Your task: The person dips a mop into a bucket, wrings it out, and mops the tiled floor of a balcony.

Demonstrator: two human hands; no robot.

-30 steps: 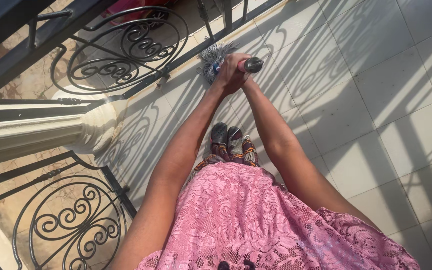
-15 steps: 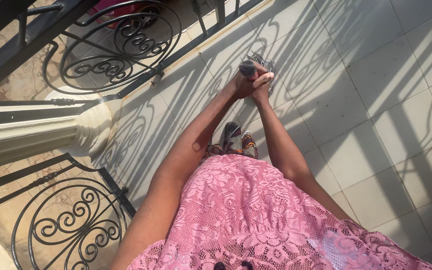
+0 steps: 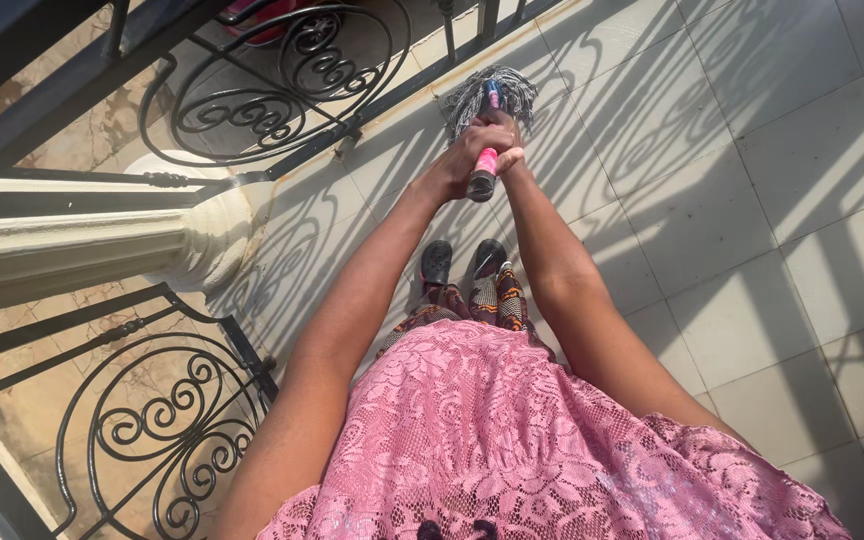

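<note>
Mopping stroke in hand, your left hand [image 3: 460,165] and right hand [image 3: 501,150] both clenched on handle [image 3: 483,172]. Mop [image 3: 487,95] on tile beside railing [image 3: 282,75]. Next, likely: firm grip, steady pull.

A home balcony: pale floor tiles [image 3: 752,150], scrolled iron railing [image 3: 272,90], cream column [image 3: 102,250].

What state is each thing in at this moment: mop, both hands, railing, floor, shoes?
mop: upright, grey strands on the floor by the railing
left hand: closed on the mop handle
right hand: closed on the mop handle
railing: black scrolled iron, standing
floor tiles: pale, striped with shadows
shoes: dark, worn
</note>
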